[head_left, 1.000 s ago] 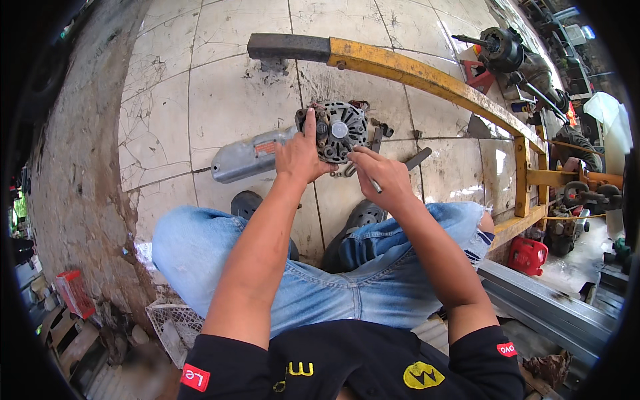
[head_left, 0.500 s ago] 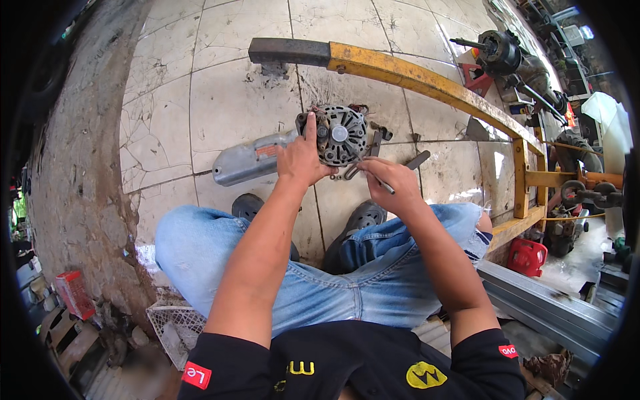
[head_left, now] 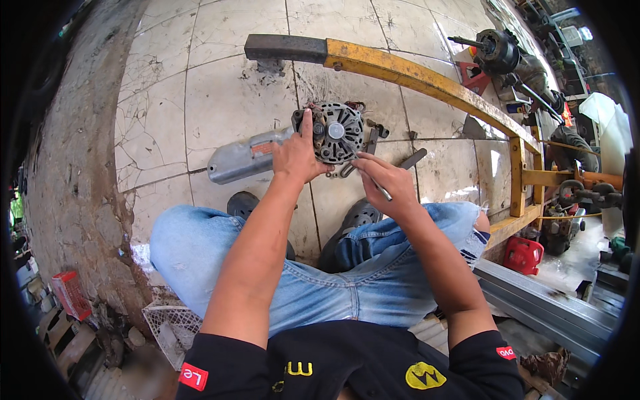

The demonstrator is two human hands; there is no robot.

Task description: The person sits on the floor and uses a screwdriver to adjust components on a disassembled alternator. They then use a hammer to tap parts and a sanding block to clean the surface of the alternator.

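Note:
A round, finned alternator (head_left: 337, 131) rests on the floor tiles before me. My left hand (head_left: 296, 155) holds its left side, index finger stretched along the casing and thumb at the lower edge. Closed around a slim metal hand tool (head_left: 384, 191), my right hand (head_left: 387, 179) is at the alternator's lower right rim. The tool's working end is hidden by the fingers, so its exact kind is unclear. A grey metal cover (head_left: 233, 160) lies left of the alternator, partly behind my left hand. Other metal hand tools (head_left: 373, 139) and small parts lie to its right.
A yellow steel leg (head_left: 413, 77) with a dark end arches beyond the alternator, joining a yellow frame (head_left: 518, 173) at right. A red container (head_left: 523, 256) and long metal channels (head_left: 547, 303) lie lower right. At lower left is a white plastic crate (head_left: 175, 327).
The whole view has shifted slightly to the left. My right hand and the tool have turned a little at the alternator's rim; my left hand keeps its hold.

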